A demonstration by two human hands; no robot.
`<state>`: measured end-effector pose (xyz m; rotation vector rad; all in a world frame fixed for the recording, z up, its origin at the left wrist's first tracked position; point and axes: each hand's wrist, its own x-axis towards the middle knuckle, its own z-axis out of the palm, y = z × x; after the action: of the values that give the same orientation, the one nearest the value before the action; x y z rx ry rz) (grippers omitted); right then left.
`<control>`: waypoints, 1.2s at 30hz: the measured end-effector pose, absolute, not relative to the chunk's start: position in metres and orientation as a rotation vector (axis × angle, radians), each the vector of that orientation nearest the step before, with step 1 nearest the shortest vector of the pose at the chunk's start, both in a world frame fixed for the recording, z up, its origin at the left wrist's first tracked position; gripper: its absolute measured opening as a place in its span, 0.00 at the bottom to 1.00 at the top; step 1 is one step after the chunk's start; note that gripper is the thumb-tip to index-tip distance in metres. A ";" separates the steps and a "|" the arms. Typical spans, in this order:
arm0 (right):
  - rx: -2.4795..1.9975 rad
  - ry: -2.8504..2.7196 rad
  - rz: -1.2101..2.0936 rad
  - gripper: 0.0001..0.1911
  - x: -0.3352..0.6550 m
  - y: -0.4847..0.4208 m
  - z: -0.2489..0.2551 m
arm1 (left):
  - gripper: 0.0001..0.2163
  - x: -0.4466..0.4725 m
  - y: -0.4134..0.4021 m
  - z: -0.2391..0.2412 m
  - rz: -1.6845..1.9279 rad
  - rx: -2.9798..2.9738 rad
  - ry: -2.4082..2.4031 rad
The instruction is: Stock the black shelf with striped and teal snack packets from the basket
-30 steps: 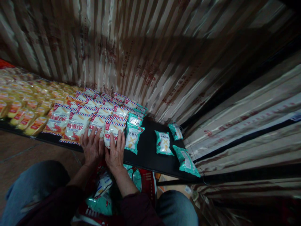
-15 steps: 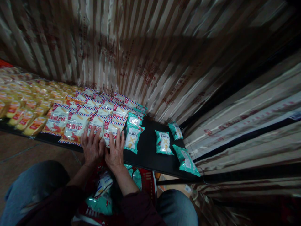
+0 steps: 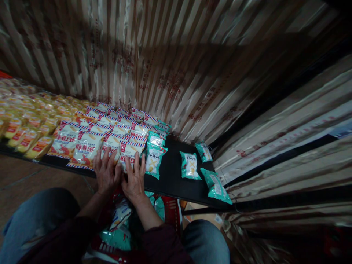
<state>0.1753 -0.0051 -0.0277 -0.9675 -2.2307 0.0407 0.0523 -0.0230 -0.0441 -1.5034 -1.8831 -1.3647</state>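
Observation:
My left hand [image 3: 105, 172] lies with its fingers stretched over the lower part of a white snack bag [image 3: 110, 144] with red lettering and a striped edge. Beside it, my right hand [image 3: 134, 179] rests with spread fingers against the front of a similar snack bag [image 3: 132, 148]. The fingers cover the bottoms of both bags. Just right of my right hand leans a teal snack bag [image 3: 153, 161]. More white bags with striped edges stand in rows behind and to the left.
Yellow packaged snacks [image 3: 40, 147] fill the left of the black shelf [image 3: 169, 179]. Three teal bags lie farther right, one of them face up [image 3: 190, 165]. Below, a red bag [image 3: 172, 216] holds more packets between my knees. A striped curtain [image 3: 165, 73] hangs behind.
Both hands stay on the same two bags, with the fingers slightly shifted. The whole view has drifted a little, so the shelf items sit slightly farther left.

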 end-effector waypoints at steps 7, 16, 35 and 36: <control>-0.962 -2.243 0.036 0.35 0.184 -0.010 -0.031 | 0.20 0.051 -0.024 -0.043 -1.420 -1.502 -1.813; -0.863 -2.204 0.134 0.28 0.207 -0.024 -0.037 | 0.18 0.084 -0.047 -0.019 -1.488 -1.819 -1.498; -1.423 -2.964 0.833 0.26 0.298 -0.069 -0.059 | 0.18 0.141 -0.090 -0.081 -0.318 -2.929 -2.032; -1.453 -2.961 0.869 0.28 0.300 -0.069 -0.059 | 0.19 0.139 -0.089 -0.085 -0.219 -2.894 -2.076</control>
<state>0.2997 -0.0685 -0.0587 -1.4528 -2.9607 0.8689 0.1386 -0.0893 -0.0854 -2.8939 -2.0762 -0.2186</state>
